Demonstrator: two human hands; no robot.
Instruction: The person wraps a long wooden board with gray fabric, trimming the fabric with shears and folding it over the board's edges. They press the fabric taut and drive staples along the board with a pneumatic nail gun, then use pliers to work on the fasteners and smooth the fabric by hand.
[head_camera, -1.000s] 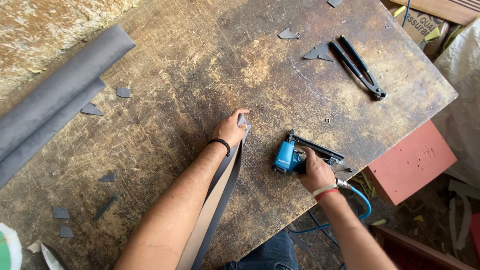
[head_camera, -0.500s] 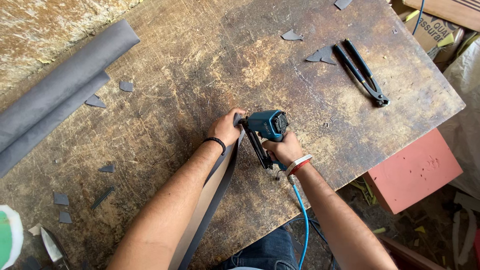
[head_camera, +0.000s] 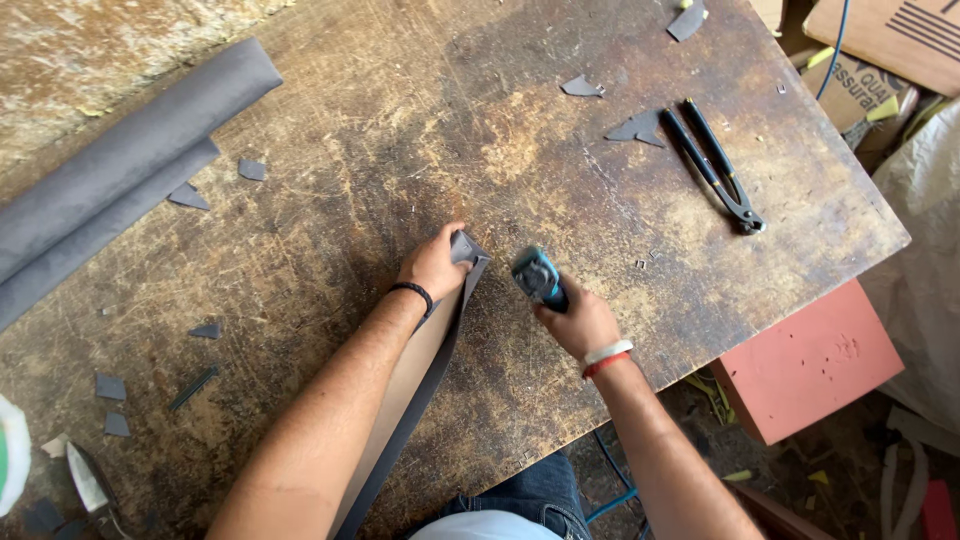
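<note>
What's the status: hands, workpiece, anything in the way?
Left hand pins the grey-covered strip at its end. Right hand grips the blue staple gun, beside the strip. Pincers and grey scraps lie clear.

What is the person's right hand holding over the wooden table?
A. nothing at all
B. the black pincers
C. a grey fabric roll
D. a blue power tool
D: the right hand is wrapped around a blue power tool, while the black pincers lie untouched farther back on the table and the grey fabric roll lies at its far left.
</note>
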